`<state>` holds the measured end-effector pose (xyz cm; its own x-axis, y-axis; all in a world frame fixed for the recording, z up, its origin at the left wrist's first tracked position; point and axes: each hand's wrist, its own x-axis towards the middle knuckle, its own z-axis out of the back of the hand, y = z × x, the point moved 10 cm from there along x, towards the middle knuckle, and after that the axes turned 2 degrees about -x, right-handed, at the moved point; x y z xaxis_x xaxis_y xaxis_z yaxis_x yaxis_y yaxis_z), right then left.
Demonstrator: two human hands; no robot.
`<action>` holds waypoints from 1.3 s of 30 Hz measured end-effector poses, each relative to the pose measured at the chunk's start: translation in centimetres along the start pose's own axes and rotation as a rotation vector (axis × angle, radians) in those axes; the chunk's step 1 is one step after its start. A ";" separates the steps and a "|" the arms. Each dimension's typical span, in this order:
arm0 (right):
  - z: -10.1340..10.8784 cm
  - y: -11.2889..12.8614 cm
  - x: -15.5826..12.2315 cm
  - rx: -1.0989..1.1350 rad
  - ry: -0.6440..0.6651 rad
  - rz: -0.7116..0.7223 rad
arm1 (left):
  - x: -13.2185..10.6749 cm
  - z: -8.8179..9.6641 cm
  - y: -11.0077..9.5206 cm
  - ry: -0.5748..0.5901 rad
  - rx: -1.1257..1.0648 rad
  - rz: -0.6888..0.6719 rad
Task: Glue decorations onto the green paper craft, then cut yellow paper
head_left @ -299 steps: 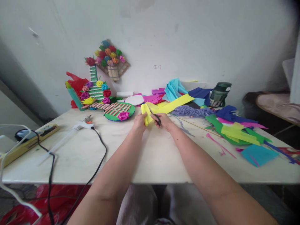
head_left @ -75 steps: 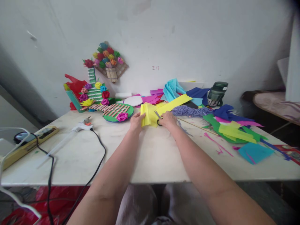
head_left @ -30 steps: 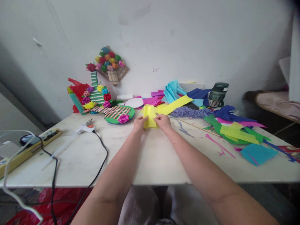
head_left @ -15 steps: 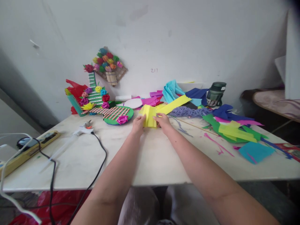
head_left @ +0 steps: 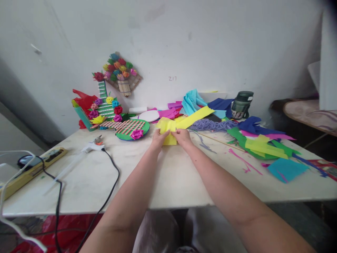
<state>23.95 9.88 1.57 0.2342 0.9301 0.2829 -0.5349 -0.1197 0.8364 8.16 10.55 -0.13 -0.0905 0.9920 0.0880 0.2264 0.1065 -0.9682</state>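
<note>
A piece of yellow crepe paper [head_left: 170,140] is pinched between my two hands above the middle of the table. My left hand [head_left: 159,138] grips its left side, the thumb pressed on the front. On the right side my right hand [head_left: 183,137] pinches it, and the two thumbs nearly meet near the centre. The fingers behind the paper are hidden. Just beyond lies a longer yellow paper strip [head_left: 196,117]. Left of my hands rests a green guitar-shaped craft [head_left: 133,129] with crossed sticks and a pink paper flower.
A glue gun [head_left: 94,146] with a black cord and a power strip [head_left: 34,170] lie at left. Purple yarn [head_left: 213,125], a thin stick [head_left: 221,141], coloured paper scraps [head_left: 265,147] and a dark green bottle [head_left: 242,104] are at right. A flower craft [head_left: 106,107] stands against the wall.
My hands have come closer together on the yellow paper. Both thumbs have moved inward to its middle, and its upper part now spreads out above them.
</note>
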 end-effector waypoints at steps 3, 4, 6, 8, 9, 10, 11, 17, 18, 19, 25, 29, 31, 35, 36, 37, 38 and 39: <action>0.1 0.3 -0.1 -0.036 0.001 0.016 | 0.2 0.1 0.6 0.014 0.064 0.029; 0.1 0.2 -0.1 -0.038 0.001 0.015 | 0.3 0.3 0.8 0.007 0.064 0.048; 0.2 0.0 0.1 -0.037 -0.002 0.017 | 0.4 0.8 1.1 -0.013 0.047 0.083; 0.3 -0.2 0.3 -0.026 -0.016 0.028 | 0.4 1.2 1.1 -0.034 0.022 0.104; 0.4 -0.4 0.5 -0.013 -0.024 0.033 | 0.3 1.4 1.0 -0.044 0.011 0.109; 0.5 -0.6 0.6 0.007 -0.031 0.033 | 0.3 1.5 0.9 -0.052 0.000 0.110; 0.5 -0.8 0.7 0.035 -0.034 0.031 | 0.2 1.6 0.7 -0.052 -0.015 0.108; -0.1 -2.0 0.5 0.350 0.017 -0.071 | 0.1 1.2 -0.2 0.012 -0.126 0.085; -0.3 -2.2 0.4 0.411 0.033 -0.104 | 0.2 1.2 -0.2 0.016 -0.135 0.082; -0.6 -2.4 0.4 0.465 0.046 -0.138 | 0.2 1.2 -0.2 0.021 -0.142 0.078; -0.9 -2.5 0.1 0.621 0.069 -0.222 | 0.2 1.1 -0.2 0.049 -0.137 0.090; -0.8 -2.4 -0.2 0.671 0.075 -0.249 | 0.1 1.1 -0.4 0.047 -0.152 0.081; -0.7 -2.3 -0.3 0.684 0.072 -0.252 | 0.1 1.2 -0.5 0.044 -0.154 0.078; -0.4 -2.1 -0.3 0.662 0.051 -0.224 | 0.2 1.7 -0.8 -0.015 -0.110 0.050; -0.3 -2.0 -0.3 0.633 0.041 -0.204 | 0.2 1.9 -0.9 -0.038 -0.088 0.041; -0.2 -1.9 -0.2 0.594 0.028 -0.179 | 0.2 2.1 -1.0 -0.062 -0.061 0.036; -0.1 -1.9 -0.1 0.544 0.013 -0.155 | 0.2 2.3 -1.1 -0.083 -0.033 0.034; 0.1 -1.9 0.0 0.488 -0.003 -0.133 | 0.2 2.4 -1.1 -0.099 -0.003 0.033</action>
<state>25.01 10.07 0.06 0.2774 0.9474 0.1594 -0.0581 -0.1491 0.9871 5.55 10.44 0.39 -0.1782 0.9835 0.0325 0.2340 0.0744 -0.9694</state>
